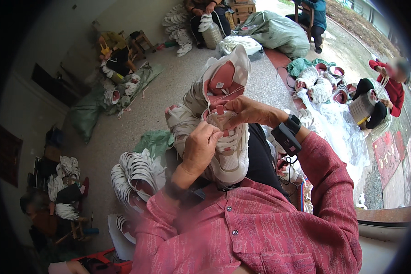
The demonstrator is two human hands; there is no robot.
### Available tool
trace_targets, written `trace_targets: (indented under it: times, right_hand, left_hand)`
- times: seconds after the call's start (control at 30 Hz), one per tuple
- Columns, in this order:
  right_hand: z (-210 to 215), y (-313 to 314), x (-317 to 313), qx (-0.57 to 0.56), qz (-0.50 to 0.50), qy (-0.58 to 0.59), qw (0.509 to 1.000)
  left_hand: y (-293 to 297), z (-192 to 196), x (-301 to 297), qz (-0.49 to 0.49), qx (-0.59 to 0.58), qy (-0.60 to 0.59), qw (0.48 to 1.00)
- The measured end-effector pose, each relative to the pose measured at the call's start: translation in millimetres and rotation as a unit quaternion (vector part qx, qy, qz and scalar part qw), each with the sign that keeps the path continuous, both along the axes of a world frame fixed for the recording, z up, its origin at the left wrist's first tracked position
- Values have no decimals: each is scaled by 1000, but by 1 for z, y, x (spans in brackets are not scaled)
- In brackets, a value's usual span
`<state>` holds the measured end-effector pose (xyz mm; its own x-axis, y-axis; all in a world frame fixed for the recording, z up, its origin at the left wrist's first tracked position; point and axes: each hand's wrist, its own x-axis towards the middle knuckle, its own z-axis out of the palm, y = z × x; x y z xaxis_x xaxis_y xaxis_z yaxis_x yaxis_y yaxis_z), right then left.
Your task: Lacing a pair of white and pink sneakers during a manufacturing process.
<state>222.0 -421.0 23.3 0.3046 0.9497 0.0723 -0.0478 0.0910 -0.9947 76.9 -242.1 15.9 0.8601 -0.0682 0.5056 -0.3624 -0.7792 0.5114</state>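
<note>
A white and beige sneaker (233, 166) with a pink lining rests on my lap, its toe toward me and its opening away from me. White laces run across its front. My left hand (199, 147) is closed in a pinch at the lace row, on what looks like the shoelace; the fingertips hide the exact spot. My right hand (253, 111) grips the sneaker at its tongue (218, 118), with the thumb and fingers bent around the upper edge. Other white sneakers (180, 121) lie close against its left side.
Stacked white shoe pieces (139, 171) stand left of my lap, near a green bag (155, 144). To the right lie clear plastic sheeting (340, 141) and a pile of pink-lined shoes (322, 86). Large sacks (274, 34) and several seated people handling shoes are farther off.
</note>
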Motion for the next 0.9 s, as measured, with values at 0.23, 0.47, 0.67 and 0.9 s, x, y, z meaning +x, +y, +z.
trace_targets:
  times: [0.23, 0.47, 0.67, 0.9]
  right_hand:
    - [3, -1, -1, -33, -33, 5, 999]
    - [-6, -1, 6, -59, -43, -32, 997]
    - [8, -10, -16, 16, -93, -107, 990]
    - [-32, -40, -78, 10, -257, 9, 966]
  left_hand:
    - [3, 2, -6, -54, -18, -48, 997]
    - [-8, -27, 3, 6, -190, 9, 982]
    - [22, 2, 21, 8, -11, -123, 992]
    - [47, 23, 63, -208, -194, 385, 878]
